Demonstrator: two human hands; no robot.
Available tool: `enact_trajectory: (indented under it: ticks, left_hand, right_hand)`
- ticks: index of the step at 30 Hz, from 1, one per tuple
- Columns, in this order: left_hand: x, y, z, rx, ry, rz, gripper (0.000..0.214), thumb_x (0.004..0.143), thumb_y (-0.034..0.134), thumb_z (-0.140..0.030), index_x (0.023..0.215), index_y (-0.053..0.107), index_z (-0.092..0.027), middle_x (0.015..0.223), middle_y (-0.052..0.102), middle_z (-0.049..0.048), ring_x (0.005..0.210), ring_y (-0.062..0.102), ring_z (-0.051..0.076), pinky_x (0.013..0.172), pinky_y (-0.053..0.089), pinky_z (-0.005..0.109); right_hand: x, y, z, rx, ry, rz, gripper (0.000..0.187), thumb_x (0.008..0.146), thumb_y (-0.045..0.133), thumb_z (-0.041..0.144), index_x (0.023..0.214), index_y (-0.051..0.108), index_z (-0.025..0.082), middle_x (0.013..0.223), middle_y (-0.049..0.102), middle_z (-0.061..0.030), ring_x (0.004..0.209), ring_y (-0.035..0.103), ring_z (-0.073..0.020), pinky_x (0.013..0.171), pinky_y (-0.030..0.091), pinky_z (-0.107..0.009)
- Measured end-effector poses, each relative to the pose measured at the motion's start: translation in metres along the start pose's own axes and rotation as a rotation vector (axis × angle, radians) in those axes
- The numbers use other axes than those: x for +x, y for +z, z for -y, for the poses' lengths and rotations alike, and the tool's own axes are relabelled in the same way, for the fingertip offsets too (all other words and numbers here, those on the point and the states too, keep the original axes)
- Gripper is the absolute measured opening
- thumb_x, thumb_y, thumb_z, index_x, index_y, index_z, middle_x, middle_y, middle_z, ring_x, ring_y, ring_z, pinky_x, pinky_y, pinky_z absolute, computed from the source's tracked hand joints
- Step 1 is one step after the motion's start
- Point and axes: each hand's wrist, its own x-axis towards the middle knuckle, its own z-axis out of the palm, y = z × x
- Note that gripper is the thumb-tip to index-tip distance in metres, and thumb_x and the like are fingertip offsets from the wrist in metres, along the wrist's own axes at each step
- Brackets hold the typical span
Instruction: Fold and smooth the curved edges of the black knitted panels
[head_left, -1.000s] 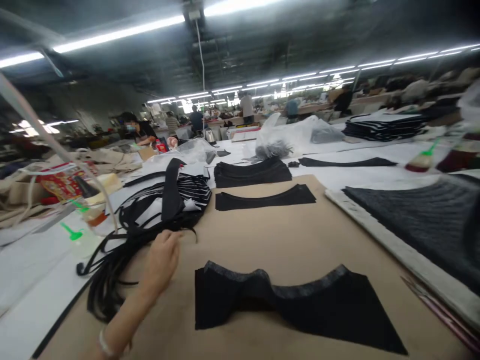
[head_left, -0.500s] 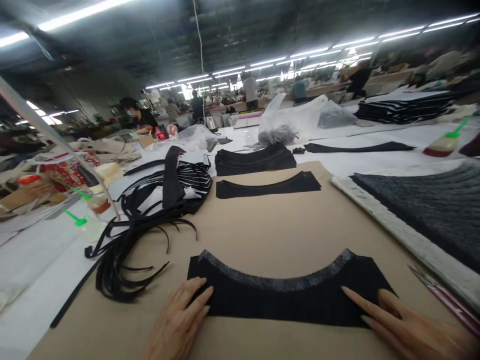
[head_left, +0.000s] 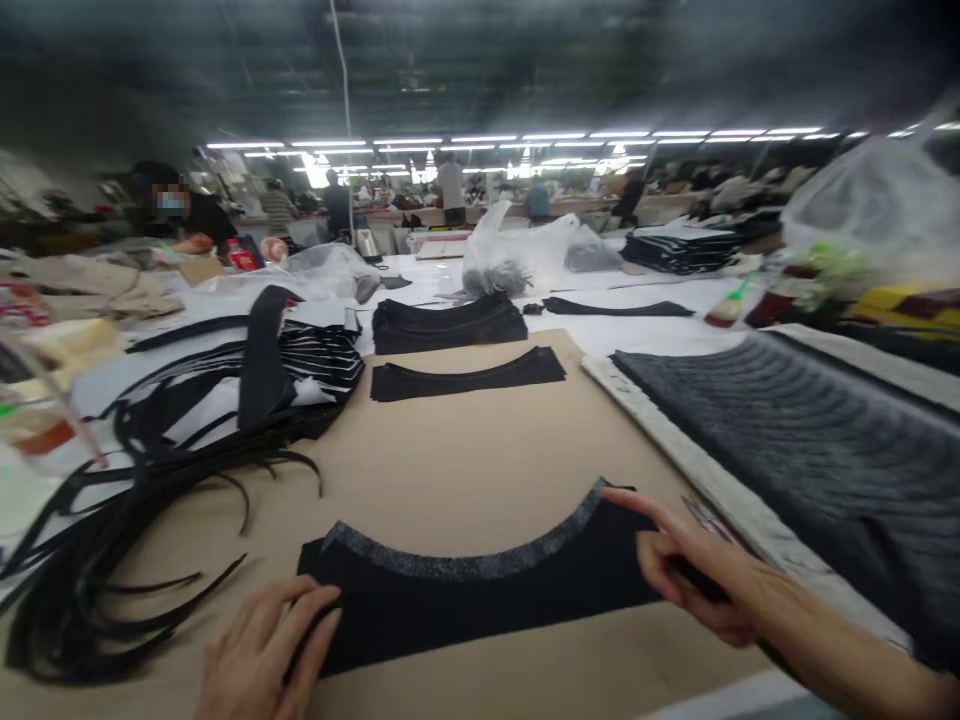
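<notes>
A curved black fabric piece (head_left: 465, 620) lies on the brown board (head_left: 450, 450), its concave upper edge lined by a speckled grey strip (head_left: 457, 568). Fingertips of my left hand (head_left: 262, 645) rest on the left end of the piece, slightly bent, with dark cloth showing between finger and thumb. My right hand (head_left: 697, 570) is at the other end. Its index finger is stretched out and touches the right tip of the grey strip, while the other fingers are bent. Something dark shows beneath those fingers; whether they hold it is unclear. Scissors (head_left: 701, 515) are partly hidden behind this hand.
Black strips (head_left: 150, 480) and stacked pieces (head_left: 322, 355) lie left. More curved black pieces (head_left: 465, 378) lie ahead. A ribbed grey fabric stack (head_left: 750, 430) stands right, near a green-tipped bottle (head_left: 727, 305). A plastic bag (head_left: 517, 245) and a masked co-worker (head_left: 184, 215) are farther back.
The view has swung right. My right hand has moved up to the strip's right tip, with its index finger pointing. The fabric piece now slants, right end higher. My left hand stays at its left end.
</notes>
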Motion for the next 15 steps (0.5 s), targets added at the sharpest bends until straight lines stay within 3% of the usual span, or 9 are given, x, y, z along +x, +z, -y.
enact_trajectory:
  ticks: [2,4,6,8,12,14,15]
  left_hand:
    - [0.022,0.0,-0.027,-0.241,-0.004,0.062,0.026,0.089,0.055,-0.041,0.114,0.061,-0.034,0.103,0.066,0.0007,0.093,0.065,0.019,0.076,0.052,0.027]
    - [0.046,-0.005,-0.066,-0.564,-0.048,0.221,0.026,0.09,0.055,-0.036,0.116,0.059,-0.033,0.098,0.067,-0.0008,0.087,0.065,0.015,0.075,0.052,0.022]
    - [0.068,-0.009,-0.104,-0.831,-0.09,0.39,0.025,0.09,0.054,-0.032,0.115,0.061,-0.03,0.093,0.066,0.0001,0.084,0.064,0.014,0.074,0.052,0.022]
    - [0.082,-0.007,-0.131,-0.972,-0.171,0.43,0.021,0.088,0.057,-0.029,0.107,0.065,-0.026,0.089,0.065,0.0014,0.081,0.063,0.015,0.071,0.05,0.024]
    - [0.086,0.005,-0.145,-1.171,-0.429,0.376,0.024,0.085,0.061,-0.038,0.104,0.062,-0.022,0.09,0.062,0.0039,0.084,0.061,0.017,0.075,0.049,0.029]
    - [0.08,0.008,-0.146,-1.403,-0.562,0.354,0.041,0.086,0.058,-0.053,0.111,0.055,-0.02,0.097,0.062,0.0067,0.09,0.062,0.019,0.081,0.05,0.032]
    - [0.077,0.008,-0.147,-1.515,-0.573,0.398,0.049,0.084,0.058,-0.059,0.113,0.053,-0.02,0.102,0.061,0.008,0.096,0.062,0.021,0.085,0.05,0.035]
  right_hand:
    - [-0.006,0.023,0.025,0.294,0.162,0.163,0.064,0.088,0.037,0.071,0.137,0.046,0.03,0.071,0.05,0.0032,0.042,0.017,-0.0039,0.039,0.013,-0.017]
    - [-0.008,0.049,0.042,0.477,0.249,0.293,0.066,0.09,0.032,0.072,0.141,0.039,0.03,0.074,0.05,0.0033,0.043,0.015,-0.0033,0.04,0.01,-0.017]
    - [-0.008,0.073,0.048,0.525,0.312,0.389,0.071,0.089,0.029,0.074,0.144,0.032,0.029,0.075,0.051,0.0026,0.042,0.014,-0.0031,0.041,0.007,-0.017]
    - [-0.006,0.092,0.045,0.494,0.352,0.433,0.075,0.088,0.027,0.076,0.146,0.026,0.029,0.073,0.051,0.0023,0.04,0.014,-0.0032,0.041,0.005,-0.017]
    - [0.0,0.119,0.039,0.498,0.306,0.366,0.072,0.085,0.044,0.071,0.142,0.034,0.028,0.062,0.044,0.0068,0.041,0.01,-0.0026,0.041,0.005,-0.017]
    - [0.005,0.13,0.045,0.537,0.209,0.309,0.067,0.081,0.059,0.061,0.137,0.04,0.028,0.063,0.043,0.0076,0.041,0.01,-0.0019,0.04,0.006,-0.017]
    - [0.007,0.133,0.051,0.542,0.151,0.278,0.065,0.079,0.063,0.057,0.134,0.044,0.028,0.064,0.043,0.0073,0.04,0.011,-0.0018,0.039,0.007,-0.017]
